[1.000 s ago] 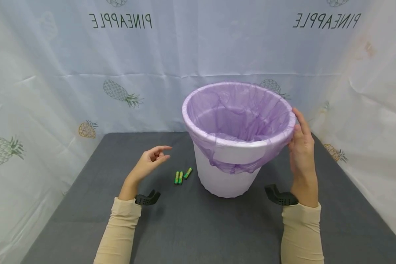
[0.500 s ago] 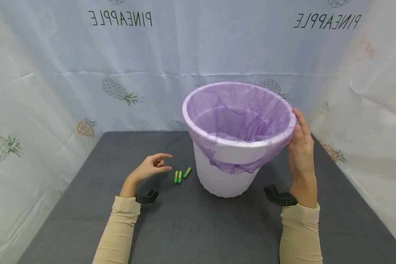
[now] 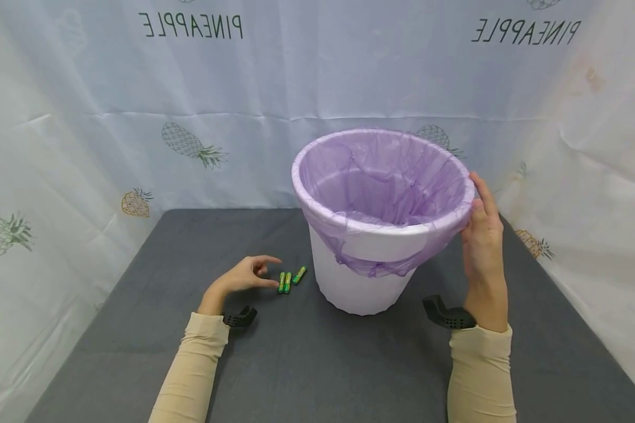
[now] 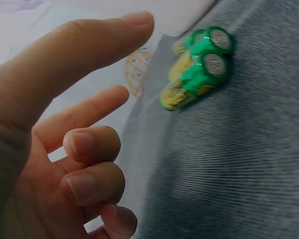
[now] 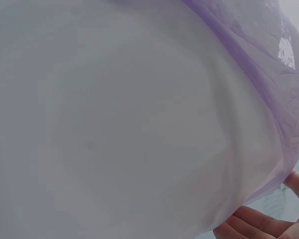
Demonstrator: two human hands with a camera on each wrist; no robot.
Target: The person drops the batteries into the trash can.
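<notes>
Firstly, particulars hidden or cut off: floor of the white waste bin (image 3: 367, 296), concealed by its near rim and the folds of its purple liner (image 3: 378, 188); right battery (image 3: 298, 275), mostly behind its neighbours in the left wrist view; battery print, illegible; right hand (image 3: 484, 241), cropped at the frame edge in its wrist view, some fingertips behind the bin in the head view; two beige sleeves (image 3: 190, 370), cut by the near edge.

Surroundings: dark grey bench (image 3: 296, 364); pineapple-print curtain (image 3: 264, 76) along the far side, lettering reversed; one black wrist mount (image 3: 240, 317) per arm. Bin stands right of the batteries, masking part of the bench beyond.

Batteries, three, green and yellow, lying on the bench left of the bin: left battery (image 3: 281, 282) and middle battery (image 3: 288, 282) side by side, right one slanted, just apart.

Left hand (image 3: 243, 275): grip unfilled, thumb and forefinger well parted, just left of the pair; remaining fingers bent. Right hand: fingers extended, touching the bin's lined right rim from outside, thumb and forefinger spread.
</notes>
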